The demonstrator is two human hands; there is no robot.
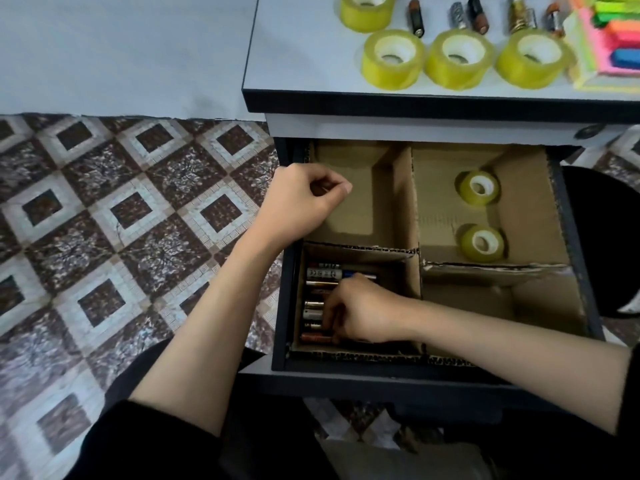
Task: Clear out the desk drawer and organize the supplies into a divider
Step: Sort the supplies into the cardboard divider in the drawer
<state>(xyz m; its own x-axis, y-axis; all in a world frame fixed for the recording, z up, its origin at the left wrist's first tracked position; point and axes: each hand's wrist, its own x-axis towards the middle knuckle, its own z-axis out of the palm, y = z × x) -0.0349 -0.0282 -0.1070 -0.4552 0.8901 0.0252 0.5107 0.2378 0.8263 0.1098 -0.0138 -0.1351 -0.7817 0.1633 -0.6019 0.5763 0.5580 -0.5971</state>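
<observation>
The dark desk drawer (281,306) stands pulled out with a cardboard divider (401,202) inside. Its near-left compartment holds several batteries (320,273) lying side by side. My right hand (360,311) reaches into that compartment, fingers curled down onto the batteries at the near end. My left hand (301,199) rests on the drawer's left rim over the far-left compartment, fingers curled, holding nothing visible. Two yellow tape rolls (479,187) (482,242) lie in the far-right compartment.
On the desk top (298,46) stand several more yellow tape rolls (393,58), loose batteries (415,17) and a stack of bright sticky notes (609,39). The near-right compartment (485,303) holds nothing visible. Patterned floor lies to the left.
</observation>
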